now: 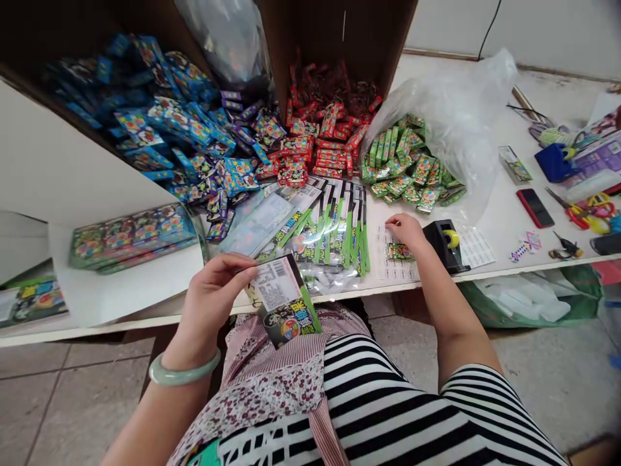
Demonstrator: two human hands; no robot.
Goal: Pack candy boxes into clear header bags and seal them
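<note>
The black-and-green printed packet (pixel 286 304) is held over the front edge of the bench (pixel 504 223), its upper left corner pinched by the left hand's (pixel 211 294) fingers, while the sticker sheet (pixel 400 272) lies to its right, nearer the right hand (pixel 407 232), whose fingers bend close together above it (whether they grip a sticker, I cannot tell). The packet's long axis slopes lapward, lower end angled slightly right.
</note>
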